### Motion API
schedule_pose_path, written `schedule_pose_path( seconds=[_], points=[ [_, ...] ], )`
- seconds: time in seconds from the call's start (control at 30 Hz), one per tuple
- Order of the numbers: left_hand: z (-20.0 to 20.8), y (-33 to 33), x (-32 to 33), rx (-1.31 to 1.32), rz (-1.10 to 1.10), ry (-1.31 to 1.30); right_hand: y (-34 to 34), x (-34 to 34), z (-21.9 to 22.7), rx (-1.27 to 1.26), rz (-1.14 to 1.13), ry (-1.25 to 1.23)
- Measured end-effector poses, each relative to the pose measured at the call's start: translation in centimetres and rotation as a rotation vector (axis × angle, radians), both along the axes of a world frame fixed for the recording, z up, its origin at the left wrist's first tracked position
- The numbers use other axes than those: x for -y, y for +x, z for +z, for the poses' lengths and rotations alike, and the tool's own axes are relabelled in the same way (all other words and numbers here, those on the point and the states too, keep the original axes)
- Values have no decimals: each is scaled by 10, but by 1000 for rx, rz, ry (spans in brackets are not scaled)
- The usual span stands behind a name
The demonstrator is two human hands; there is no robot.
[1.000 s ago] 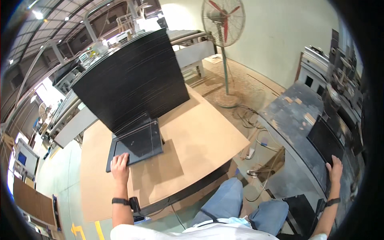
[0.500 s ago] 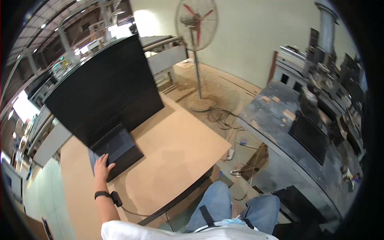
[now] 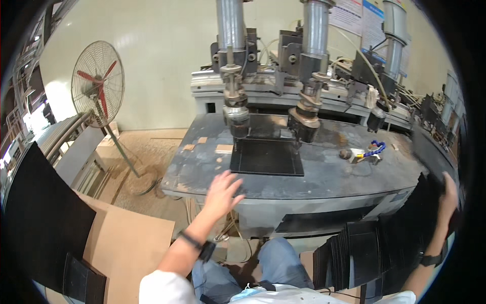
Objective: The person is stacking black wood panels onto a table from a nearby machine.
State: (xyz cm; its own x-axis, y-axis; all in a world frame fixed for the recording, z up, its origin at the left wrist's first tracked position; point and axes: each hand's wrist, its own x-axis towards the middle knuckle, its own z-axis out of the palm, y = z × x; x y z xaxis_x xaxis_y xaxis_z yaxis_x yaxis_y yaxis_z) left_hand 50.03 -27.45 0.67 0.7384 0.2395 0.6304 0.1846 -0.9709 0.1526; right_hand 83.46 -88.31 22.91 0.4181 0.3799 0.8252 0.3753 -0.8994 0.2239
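Note:
My left hand [image 3: 221, 194] is stretched out with fingers spread, holding nothing. It hovers at the front edge of the grey machine table [image 3: 202, 183]. Just beyond its fingertips a flat black panel [image 3: 267, 158] lies on the table, beneath two upright machine heads, the left spindle [image 3: 236, 114] and the right spindle [image 3: 306, 114]. At the far right, my right hand [image 3: 447, 195] grips the lower edge of a second dark panel [image 3: 430, 148], held up at a tilt and slightly blurred. The fingers behind that panel are partly hidden.
Black panels [image 3: 354, 248] stand stacked at my lower right. At left, a brown board [image 3: 126, 235] carries large black sheets [image 3: 45, 202] and a small black stack [image 3: 83, 281]. A caged fan [image 3: 98, 83] stands behind. A blue coiled hose [image 3: 375, 148] and wood scraps lie on the table.
The view has swung right to the machine table. My left hand has left the small black stack and now reaches over the table's edge. My right hand has come into view with a dark panel.

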Motion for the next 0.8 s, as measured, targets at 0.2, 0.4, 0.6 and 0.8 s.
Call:
schedule_pose_path(
  seconds=[0.2,0.4,0.6,0.8],
  points=[
    [-43,111,6,-184,282,-100,-63,-224,-57,-134,801,-108],
    [-29,20,66,-95,43,73,-75,-359,-153,-386,1001,-112],
    [-17,-171,101,-120,68,308,-66,-459,-239,-356,936,-229],
    [22,-355,181,-304,660,376,-55,-517,-249,-585,1102,-307]
  ],
)
